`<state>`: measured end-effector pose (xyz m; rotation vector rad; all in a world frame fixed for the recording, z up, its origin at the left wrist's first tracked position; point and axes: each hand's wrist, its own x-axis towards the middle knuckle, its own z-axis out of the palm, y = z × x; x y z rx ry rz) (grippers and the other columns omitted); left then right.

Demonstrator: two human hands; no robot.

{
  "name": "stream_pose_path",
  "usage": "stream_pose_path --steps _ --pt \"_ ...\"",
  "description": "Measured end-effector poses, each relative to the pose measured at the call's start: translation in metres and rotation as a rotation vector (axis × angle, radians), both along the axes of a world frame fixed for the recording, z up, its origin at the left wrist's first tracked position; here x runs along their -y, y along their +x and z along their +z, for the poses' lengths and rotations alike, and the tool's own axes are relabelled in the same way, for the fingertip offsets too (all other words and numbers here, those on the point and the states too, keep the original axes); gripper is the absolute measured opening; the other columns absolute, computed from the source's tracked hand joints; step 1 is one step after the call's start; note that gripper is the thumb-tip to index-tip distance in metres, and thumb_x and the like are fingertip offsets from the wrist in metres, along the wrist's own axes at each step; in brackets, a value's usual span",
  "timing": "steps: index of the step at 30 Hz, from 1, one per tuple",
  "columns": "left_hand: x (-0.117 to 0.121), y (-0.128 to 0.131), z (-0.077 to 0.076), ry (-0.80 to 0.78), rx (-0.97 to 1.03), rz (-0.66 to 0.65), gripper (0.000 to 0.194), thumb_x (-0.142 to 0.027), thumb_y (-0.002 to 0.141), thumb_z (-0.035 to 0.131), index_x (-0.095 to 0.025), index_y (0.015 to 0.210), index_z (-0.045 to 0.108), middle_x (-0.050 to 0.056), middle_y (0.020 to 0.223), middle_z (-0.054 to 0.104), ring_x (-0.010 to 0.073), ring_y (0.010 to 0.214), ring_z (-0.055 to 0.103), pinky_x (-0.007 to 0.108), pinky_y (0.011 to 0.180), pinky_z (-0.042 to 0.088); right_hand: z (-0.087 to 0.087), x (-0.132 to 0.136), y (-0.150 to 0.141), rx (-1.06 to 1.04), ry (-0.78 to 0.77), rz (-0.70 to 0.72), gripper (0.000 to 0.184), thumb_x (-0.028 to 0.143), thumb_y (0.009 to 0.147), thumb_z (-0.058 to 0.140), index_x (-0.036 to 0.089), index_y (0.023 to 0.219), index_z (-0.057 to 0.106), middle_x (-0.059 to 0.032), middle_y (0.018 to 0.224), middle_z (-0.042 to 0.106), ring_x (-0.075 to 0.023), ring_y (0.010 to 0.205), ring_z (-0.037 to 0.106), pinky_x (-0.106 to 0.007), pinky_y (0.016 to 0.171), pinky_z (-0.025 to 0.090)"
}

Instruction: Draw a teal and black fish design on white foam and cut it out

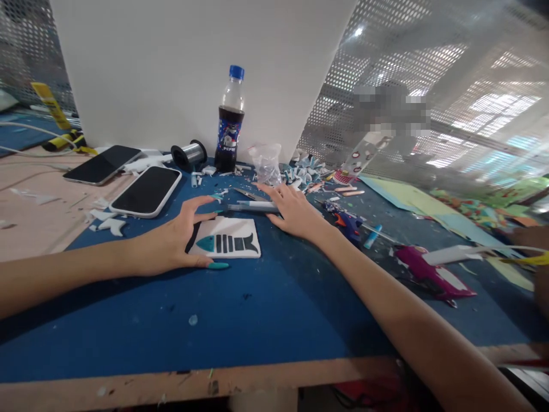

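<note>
A white rectangular piece with a fish design (238, 234), teal head, dark bars and tail, lies flat on the blue mat. My left hand (178, 237) spans its left end, fingers and thumb spread, with long teal nails; the palm hides part of the piece. Just behind it, slim pens or a craft knife (253, 206) lie side by side; their exact kind is unclear. Over their right end rests my right hand (295, 212), its fingers stretched out and thumb apart. A pointed metal tool (246, 194) lies near those fingertips, partly hidden.
Two phones (146, 191) lie left, near a wire spool (189, 154). A Pepsi bottle (229, 123) stands against the white panel (171, 68). Foam scraps (306, 170) are heaped behind my right hand. Glue guns, one purple (433, 273), lie right with cords. The table's front edge (240, 377) is near.
</note>
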<state>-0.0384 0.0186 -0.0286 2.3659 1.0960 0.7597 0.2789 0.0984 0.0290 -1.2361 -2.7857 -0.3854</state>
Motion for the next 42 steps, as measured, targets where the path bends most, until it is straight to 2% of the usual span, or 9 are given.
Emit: stream_pose_path --steps 3,11,15,18,25,31,34,38,42 --pt "0.003 0.002 0.004 -0.077 0.013 0.023 0.096 -0.062 0.089 0.071 -0.032 0.156 0.009 0.024 0.168 0.027 0.0416 0.148 0.049 0.057 0.110 0.055 -0.003 0.000 -0.001 -0.018 0.031 -0.013 0.061 0.033 0.103 0.046 0.019 0.162 0.037 -0.0208 0.128 0.059 -0.0367 0.112 0.056 -0.049 0.094 0.048" --pt "0.001 0.001 0.004 -0.131 0.035 0.074 0.090 -0.071 0.087 0.067 -0.033 0.153 0.020 0.022 0.155 0.052 0.0469 0.140 0.056 0.067 0.100 0.058 -0.012 -0.004 -0.002 -0.173 0.128 -0.099 0.040 0.028 0.103 0.044 0.011 0.135 0.062 -0.0204 0.119 0.066 -0.0353 0.114 0.059 -0.048 0.099 0.047" --pt "0.001 0.000 0.003 -0.084 0.068 0.099 0.082 -0.067 0.089 0.067 -0.033 0.151 0.024 0.020 0.154 0.052 0.0445 0.142 0.055 0.065 0.099 0.060 -0.015 -0.013 0.005 -0.304 0.202 -0.205 0.039 0.028 0.099 0.044 0.011 0.130 0.059 -0.0215 0.115 0.064 -0.0367 0.112 0.058 -0.052 0.096 0.049" --pt "-0.002 0.000 0.003 -0.028 0.095 0.113 0.084 -0.065 0.087 0.072 -0.032 0.149 0.026 0.021 0.155 0.049 0.0431 0.147 0.050 0.068 0.109 0.053 -0.015 -0.017 0.009 -0.367 0.212 -0.253 0.035 0.032 0.095 0.048 0.012 0.122 0.059 -0.0218 0.114 0.063 -0.0367 0.110 0.059 -0.052 0.095 0.050" --pt "-0.001 0.004 0.005 0.050 0.116 0.123 0.078 -0.059 0.089 0.071 -0.029 0.146 0.027 0.022 0.155 0.046 0.0437 0.145 0.051 0.071 0.112 0.049 -0.020 -0.007 -0.004 -0.374 0.131 -0.235 0.024 0.029 0.093 0.050 0.017 0.110 0.060 -0.0154 0.105 0.066 -0.0311 0.105 0.063 -0.046 0.096 0.051" --pt "0.000 0.002 0.008 0.090 0.089 0.094 0.076 -0.053 0.088 0.072 -0.027 0.147 0.033 0.020 0.157 0.045 0.0433 0.144 0.052 0.065 0.113 0.052 -0.014 -0.013 0.004 -0.369 0.138 -0.424 0.037 0.022 0.093 0.051 0.006 0.126 0.058 -0.0267 0.128 0.059 -0.0412 0.124 0.054 -0.056 0.104 0.046" --pt "0.001 0.001 0.010 0.089 0.072 0.056 0.074 -0.051 0.089 0.071 -0.027 0.148 0.034 0.019 0.157 0.043 0.0413 0.146 0.051 0.061 0.115 0.052 -0.009 -0.028 0.024 -0.326 0.067 -0.515 0.042 0.033 0.093 0.065 0.006 0.124 0.061 -0.0281 0.125 0.061 -0.0453 0.123 0.056 -0.060 0.099 0.049" --pt "0.002 0.002 0.013 0.086 0.057 0.003 0.075 -0.053 0.090 0.070 -0.028 0.149 0.031 0.020 0.158 0.041 0.0410 0.147 0.050 0.061 0.115 0.052 -0.010 -0.046 0.047 -0.236 -0.083 -0.517 0.034 0.039 0.099 0.068 0.015 0.124 0.066 -0.0120 0.122 0.068 -0.0261 0.108 0.068 -0.047 0.094 0.058" --pt "0.002 0.001 0.014 0.076 0.011 -0.040 0.080 -0.056 0.087 0.074 -0.027 0.150 0.033 0.019 0.158 0.043 0.0417 0.144 0.053 0.060 0.114 0.054 -0.014 -0.053 0.056 -0.180 -0.098 -0.512 0.037 0.037 0.102 0.066 0.017 0.132 0.064 -0.0115 0.133 0.065 -0.0250 0.113 0.067 -0.047 0.094 0.059"
